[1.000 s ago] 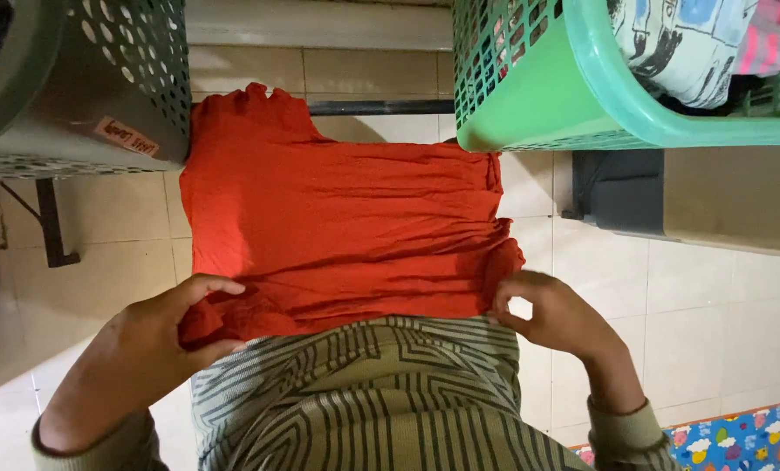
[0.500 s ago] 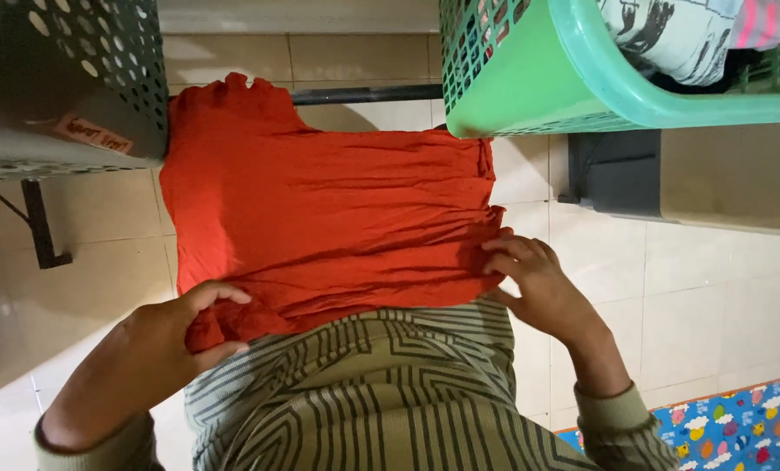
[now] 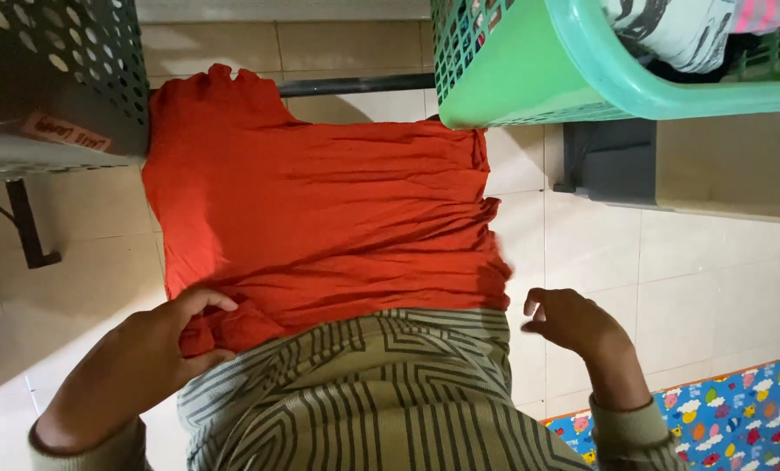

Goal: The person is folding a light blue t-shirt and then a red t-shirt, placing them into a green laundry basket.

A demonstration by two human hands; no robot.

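**My hands at the near edge of an orange garment**

The tiled floor (image 3: 721, 279) carries everything below me, pale square tiles running out to a colourful patterned mat (image 3: 739, 410) at its near right corner. Across the floor's middle lies the orange garment (image 3: 320, 201), spread mostly flat and wrinkled, one narrower part reaching toward the far left, where it passes just under the dark perforated basket (image 3: 50, 78). That basket fills the far left corner of my view. A green mesh laundry basket (image 3: 530, 78) fills the far right, its lower corner overlapping the garment's far right edge; printed and striped cloth (image 3: 669, 30) is piled inside it. Beyond the garment a dark bar (image 3: 355, 85) runs between the two baskets. My own striped top (image 3: 364, 392) covers the garment's near edge.

My left hand (image 3: 167, 336) is at the garment's near left corner. Its fingers are curled closed round a bunched fold of the orange cloth, thumb above and fingers wrapped beneath, so the cloth is pinched up into a small lump against my palm.

My right hand (image 3: 573, 323) hangs over bare tile just beside the garment's near right corner. It is loosely half open, fingers bent inward, and holds nothing; a narrow gap of floor shows between its fingertips (image 3: 534, 305) and the cloth's edge, so it is apart from the garment.
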